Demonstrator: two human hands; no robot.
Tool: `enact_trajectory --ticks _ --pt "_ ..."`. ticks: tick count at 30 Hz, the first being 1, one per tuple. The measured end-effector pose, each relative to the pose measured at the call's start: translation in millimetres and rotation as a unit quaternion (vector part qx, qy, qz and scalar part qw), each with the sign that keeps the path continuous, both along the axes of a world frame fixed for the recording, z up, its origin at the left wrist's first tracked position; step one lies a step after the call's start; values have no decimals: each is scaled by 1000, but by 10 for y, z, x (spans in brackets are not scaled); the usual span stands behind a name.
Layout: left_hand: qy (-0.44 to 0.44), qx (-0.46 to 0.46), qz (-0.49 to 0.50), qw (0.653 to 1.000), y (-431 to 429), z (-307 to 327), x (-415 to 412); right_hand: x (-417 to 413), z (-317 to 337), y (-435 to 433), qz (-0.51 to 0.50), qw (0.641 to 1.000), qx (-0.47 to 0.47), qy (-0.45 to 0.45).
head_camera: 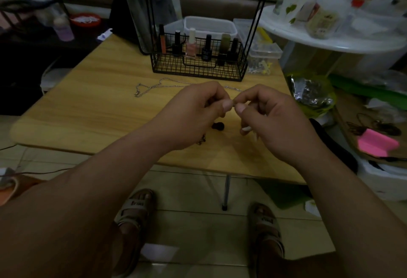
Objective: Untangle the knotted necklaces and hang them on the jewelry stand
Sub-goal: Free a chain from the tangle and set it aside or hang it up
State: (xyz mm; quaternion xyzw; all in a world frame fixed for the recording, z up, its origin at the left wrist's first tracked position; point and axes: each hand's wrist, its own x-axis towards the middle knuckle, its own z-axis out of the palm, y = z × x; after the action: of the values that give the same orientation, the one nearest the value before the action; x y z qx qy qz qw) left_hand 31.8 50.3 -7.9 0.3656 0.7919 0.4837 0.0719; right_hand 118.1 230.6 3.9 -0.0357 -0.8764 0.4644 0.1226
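the only writing near enough to try is dark lettering on the sandal straps (137,204) and a label on a black polish bottle (206,49) — both too blurred to read. the wooden table (94,110) shows bare wood left of the hands. its near edge runs under the forearms, and a black wire basket (198,69) of bottles stands at the far side. the left hand (196,112) and right hand (273,121) meet at the fingertips, each pinching a necklace strand (234,101) between thumb and forefinger (any knot is too small to make out). a silver chain (154,86) lies on the table just beyond the left hand — a dark bead (218,126) rests below the pinch.
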Motion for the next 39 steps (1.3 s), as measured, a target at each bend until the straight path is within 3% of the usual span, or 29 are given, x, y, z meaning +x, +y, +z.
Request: enact_trajectory --ticks 5,14,29,36,39 --pt "-27 -4 -2 1000 10 17 24 9 32 17 13 1000 -9 -2" --pt "-43 16 -4 999 27 59 64 33 130 26 44 988 -143 -48" --pt "-97 37 -12 995 32 4 24 -51 24 -79 -8 999 -47 -6" --pt "-53 25 -26 998 8 -11 10 -43 9 -64 -12 1000 14 17" --pt "-72 33 -33 996 -17 22 10 -36 -5 -65 -7 999 27 29"
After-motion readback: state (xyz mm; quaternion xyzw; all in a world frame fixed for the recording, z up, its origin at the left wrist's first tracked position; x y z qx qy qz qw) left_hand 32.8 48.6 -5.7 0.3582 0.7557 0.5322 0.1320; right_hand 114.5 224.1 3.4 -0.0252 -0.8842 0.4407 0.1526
